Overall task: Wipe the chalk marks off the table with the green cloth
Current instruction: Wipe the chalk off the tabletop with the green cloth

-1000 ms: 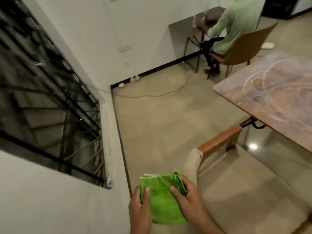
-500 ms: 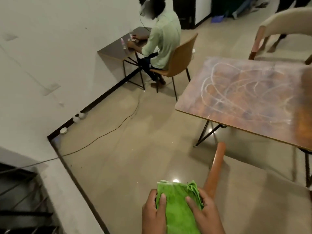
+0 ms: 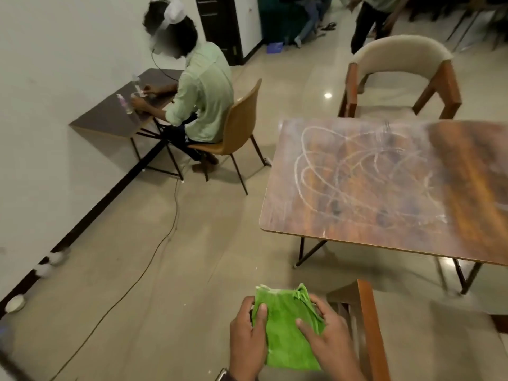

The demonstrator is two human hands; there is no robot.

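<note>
A folded green cloth (image 3: 286, 328) is held low in front of me, over the floor. My left hand (image 3: 247, 339) grips its left edge with the thumb on top. My right hand (image 3: 327, 336) grips its right side, fingers spread over the folds. The wooden table (image 3: 472, 193) stands ahead on the right, well beyond both hands. White looping chalk marks (image 3: 357, 171) cover its left and middle part.
An armchair with a brown wooden arm (image 3: 371, 325) is right beside my right hand. Another cushioned chair (image 3: 398, 75) stands behind the table. A person (image 3: 203, 94) sits at a small desk by the left wall. A cable (image 3: 154, 251) trails over the floor.
My view has swung right from the wall and window grille toward the table, which now looks nearer and fuller. Both hands keep the same hold on the green cloth.
</note>
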